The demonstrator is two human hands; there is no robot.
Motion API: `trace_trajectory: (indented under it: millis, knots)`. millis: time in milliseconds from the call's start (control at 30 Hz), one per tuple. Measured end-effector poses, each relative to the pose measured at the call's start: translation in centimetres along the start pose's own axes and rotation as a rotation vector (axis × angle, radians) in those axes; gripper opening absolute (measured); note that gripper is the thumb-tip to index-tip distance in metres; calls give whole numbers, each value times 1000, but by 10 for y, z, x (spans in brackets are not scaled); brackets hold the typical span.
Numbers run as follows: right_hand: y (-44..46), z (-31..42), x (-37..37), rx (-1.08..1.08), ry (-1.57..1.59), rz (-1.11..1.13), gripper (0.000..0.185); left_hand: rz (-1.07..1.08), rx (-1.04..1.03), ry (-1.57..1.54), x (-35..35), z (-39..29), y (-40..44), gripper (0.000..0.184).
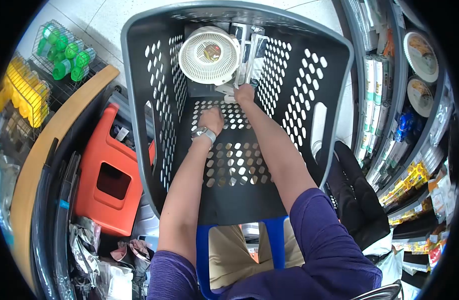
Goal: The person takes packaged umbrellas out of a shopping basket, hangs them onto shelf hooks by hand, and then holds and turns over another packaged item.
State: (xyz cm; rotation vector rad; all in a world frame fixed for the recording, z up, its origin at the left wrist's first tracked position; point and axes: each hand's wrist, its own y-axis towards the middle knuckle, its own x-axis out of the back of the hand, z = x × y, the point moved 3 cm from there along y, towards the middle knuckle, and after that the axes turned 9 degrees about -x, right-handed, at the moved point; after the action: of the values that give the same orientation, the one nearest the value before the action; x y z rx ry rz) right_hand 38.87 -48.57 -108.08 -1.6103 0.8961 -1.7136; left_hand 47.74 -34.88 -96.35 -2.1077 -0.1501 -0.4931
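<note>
Both my arms reach into a dark grey perforated shopping basket [229, 207]. My left hand [212, 120], with a watch at the wrist, is closed low inside it; its fingertips are hidden, and I cannot make out anything in them. My right hand [244, 94] is closed at the near end of a clear-wrapped package [258, 57], which leans toward the far end of the basket. A small pale piece [225, 91] lies just left of that hand. Beyond both hands sits a round cream plastic colander [197, 59] with a dark label in its middle.
A blue stool-like frame [203, 260] shows under the basket's near edge. To the left are an orange plastic stool [102, 172], a curved wooden edge [54, 130] and wire baskets of green bottles [64, 50]. Shelves with packaged goods [374, 105] line the right side.
</note>
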Motion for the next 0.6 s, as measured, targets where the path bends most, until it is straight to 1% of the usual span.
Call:
trace_trajectory:
  millis: [33, 67, 100, 133, 167, 233, 267, 300, 367, 400, 433, 467, 500, 533, 567, 600]
  knots:
    - [-7, -1, 16, 29, -96, -81, 29, -7, -4, -2, 2, -5, -6, 21]
    - [-6, -13, 27, 65, -148, 2, 30, -54, -38, 24, 5, -10, -8, 19]
    - [-6, -18, 34, 147, -235, -13, 31, -105, -72, 49, 10, -17, -10, 16]
    - [-13, -19, 51, 146, -226, -36, 29, -167, -122, 37, 16, -28, -16, 18]
    - [-25, -18, 69, 146, -214, -58, 28, -137, -157, 70, 20, -41, -21, 36]
    - [-39, -9, 101, 32, -159, 463, 31, -119, -175, 41, 29, -70, -32, 52]
    - [-52, -3, 118, 57, -172, 514, 32, -174, -265, -15, 44, -93, -46, 61]
    - [-67, 6, 131, 88, -186, 570, 33, -179, -255, 51, 56, -114, -59, 50]
    - [-94, 14, 154, 15, -54, 587, 29, -304, -283, 176, 57, -131, -76, 36]
    - [-112, 34, 172, -50, -339, 710, 26, -341, -264, 195, 61, -139, -88, 28]
    - [-156, 53, 209, 138, -277, 624, 34, -384, -243, 217, 67, -145, -101, 22]
    - [-187, 63, 240, 161, -226, 664, 34, -456, -277, 273, 71, -151, -116, 17]
    - [-202, 64, 254, 196, -226, 751, 34, -533, -303, 335, 82, -161, -134, 12]
    - [-199, 46, 255, 240, -117, 843, 31, -501, -352, 350, 95, -175, -155, 10]
    - [-231, 52, 282, 277, -232, 790, 30, -473, -392, 367, 108, -189, -176, 9]
    - [-252, 48, 300, 216, -167, 802, 29, -516, -468, 328, 121, -201, -198, 7]
